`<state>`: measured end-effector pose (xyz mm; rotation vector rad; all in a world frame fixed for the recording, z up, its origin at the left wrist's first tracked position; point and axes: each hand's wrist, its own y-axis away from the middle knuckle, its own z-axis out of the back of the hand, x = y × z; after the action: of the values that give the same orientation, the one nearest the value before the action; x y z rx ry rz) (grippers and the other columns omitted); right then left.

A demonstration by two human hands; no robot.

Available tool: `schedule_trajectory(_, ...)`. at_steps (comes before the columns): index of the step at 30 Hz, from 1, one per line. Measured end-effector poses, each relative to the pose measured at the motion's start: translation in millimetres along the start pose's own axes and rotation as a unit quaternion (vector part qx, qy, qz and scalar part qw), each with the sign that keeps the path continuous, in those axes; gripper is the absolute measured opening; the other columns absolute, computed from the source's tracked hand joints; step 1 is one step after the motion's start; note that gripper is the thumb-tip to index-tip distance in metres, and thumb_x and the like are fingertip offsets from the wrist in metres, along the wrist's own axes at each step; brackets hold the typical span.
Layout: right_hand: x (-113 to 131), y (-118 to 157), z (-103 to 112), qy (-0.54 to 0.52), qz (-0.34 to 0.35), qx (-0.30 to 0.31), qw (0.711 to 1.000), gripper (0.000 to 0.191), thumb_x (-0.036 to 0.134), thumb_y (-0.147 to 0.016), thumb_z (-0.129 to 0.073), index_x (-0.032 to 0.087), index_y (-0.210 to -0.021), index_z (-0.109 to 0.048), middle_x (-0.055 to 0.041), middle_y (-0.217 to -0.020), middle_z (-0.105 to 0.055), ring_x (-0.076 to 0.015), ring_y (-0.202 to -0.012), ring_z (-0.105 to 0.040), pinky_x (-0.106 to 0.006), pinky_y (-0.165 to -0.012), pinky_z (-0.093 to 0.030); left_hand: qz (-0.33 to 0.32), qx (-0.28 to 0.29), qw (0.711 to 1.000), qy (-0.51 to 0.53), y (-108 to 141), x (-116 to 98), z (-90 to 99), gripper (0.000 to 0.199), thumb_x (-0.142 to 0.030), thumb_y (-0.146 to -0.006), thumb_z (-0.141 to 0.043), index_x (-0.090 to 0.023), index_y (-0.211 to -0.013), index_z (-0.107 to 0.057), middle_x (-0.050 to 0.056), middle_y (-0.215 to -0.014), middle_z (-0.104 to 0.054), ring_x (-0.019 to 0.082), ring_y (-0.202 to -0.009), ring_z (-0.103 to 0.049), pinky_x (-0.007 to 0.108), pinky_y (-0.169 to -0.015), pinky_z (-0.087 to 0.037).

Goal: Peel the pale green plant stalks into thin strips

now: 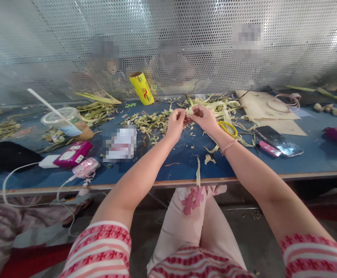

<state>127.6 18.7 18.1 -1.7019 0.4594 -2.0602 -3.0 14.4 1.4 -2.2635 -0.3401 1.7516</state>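
My left hand [176,120] and my right hand [202,116] meet over the blue table, fingers closed in a pinch. Between the fingertips is a small pale piece of plant leaf [189,111], held by both hands; its exact shape is partly hidden. Just beyond and left of them spreads a heap of short green-yellow plant scraps [152,122]. Long pale leaf strips [225,108] lie behind and to the right of my right hand. A yellow ring-shaped item [228,128] rests beside my right wrist. One pale strip [198,172] hangs at the table's front edge.
A lidded cup with a straw [70,122], purple power bank [73,153], pink case [86,167] and cables are at left. A yellow cardboard tube [142,88] stands near the perforated metal panel [203,46]. Right are a phone [278,141] and brown cardboard [261,105].
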Motion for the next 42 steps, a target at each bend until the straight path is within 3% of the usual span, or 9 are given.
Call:
schedule_trajectory(12, 0.4, 1.8, -1.8, 0.003, 0.006, 0.012, 1.0, 0.016, 0.02, -0.07, -0.068, 0.019, -0.084, -0.06, 0.0023, -0.074, -0.057, -0.0129, -0.072, -0.054, -0.03, -0.074, -0.046, -0.037, -0.004, 0.998, -0.041, 0.4, 0.7, 1.9, 0.028, -0.048, -0.087, -0.058, -0.021, -0.082, -0.052, -0.001, -0.074, -0.055, 0.01, -0.068, -0.057, 0.029, -0.075, -0.053)
schedule_trajectory(19, -4.0, 0.9, -1.1, -0.014, -0.004, 0.006, 1.0, 0.025, 0.034, -0.069, -0.073, 0.02, -0.086, -0.062, 0.0021, -0.072, -0.056, -0.0136, -0.07, -0.053, -0.03, -0.07, -0.045, -0.008, 0.007, 0.999, -0.031, 2.1, -2.7, 0.1, 0.024, -0.042, -0.084, -0.064, -0.021, -0.085, -0.052, -0.001, -0.075, -0.06, 0.011, -0.07, -0.061, 0.03, -0.077, -0.054)
schedule_trajectory(25, -4.3, 1.2, -2.2, -0.085, -0.029, 0.03, 0.995, 0.032, 0.047, -0.067, -0.074, 0.022, -0.082, -0.06, 0.0007, -0.078, -0.059, -0.0139, -0.074, -0.056, -0.03, -0.072, -0.049, -0.027, 0.02, 0.999, -0.029, -0.4, -0.3, 1.0, 0.022, -0.037, -0.081, -0.068, -0.021, -0.087, -0.054, -0.001, -0.078, -0.063, 0.011, -0.072, -0.062, 0.03, -0.078, -0.053)
schedule_trajectory(28, -4.3, 0.8, -2.0, -0.077, -0.053, 0.015, 0.996, 0.031, 0.053, -0.076, -0.066, 0.022, -0.08, -0.058, 0.0019, -0.069, -0.055, -0.0126, -0.065, -0.053, -0.028, -0.064, -0.047, -0.021, 0.015, 0.999, -0.046, -1.1, 0.2, 1.4, 0.02, -0.035, -0.081, -0.068, -0.02, -0.087, -0.056, -0.001, -0.077, -0.062, 0.011, -0.071, -0.061, 0.029, -0.075, -0.053)
schedule_trajectory(31, -4.1, 0.7, -1.0, -0.002, -0.043, -0.017, 0.999, 0.034, 0.053, -0.084, -0.057, 0.022, -0.072, -0.054, 0.0035, -0.056, -0.046, -0.0122, -0.058, -0.047, -0.027, -0.059, -0.042, -0.004, 0.021, 0.998, -0.058, -0.2, 0.1, 0.7, 0.019, -0.033, -0.081, -0.068, -0.02, -0.088, -0.056, -0.001, -0.076, -0.062, 0.01, -0.068, -0.06, 0.029, -0.074, -0.053)
schedule_trajectory(36, -0.7, 2.8, 0.7, 0.063, -0.005, -0.056, 0.996, 0.029, 0.045, -0.086, -0.055, 0.022, -0.069, -0.051, 0.0019, -0.06, -0.046, -0.0129, -0.062, -0.046, -0.027, -0.06, -0.039, 0.009, 0.041, 0.998, -0.055, 2.5, -1.7, -0.9, 0.018, -0.028, -0.08, -0.069, -0.02, -0.089, -0.057, -0.001, -0.075, -0.062, 0.01, -0.066, -0.06, 0.03, -0.075, -0.054)
schedule_trajectory(42, -2.8, 2.3, 3.4, 0.03, -0.01, -0.073, 0.997, 0.029, 0.05, -0.084, -0.057, 0.024, -0.073, -0.052, 0.0032, -0.056, -0.041, -0.0122, -0.055, -0.041, -0.027, -0.054, -0.035, 0.013, 0.064, 0.996, -0.065, 5.4, -6.4, -2.7, 0.02, -0.024, -0.079, -0.07, -0.02, -0.092, -0.055, -0.002, -0.072, -0.06, 0.01, -0.063, -0.06, 0.029, -0.071, -0.054)
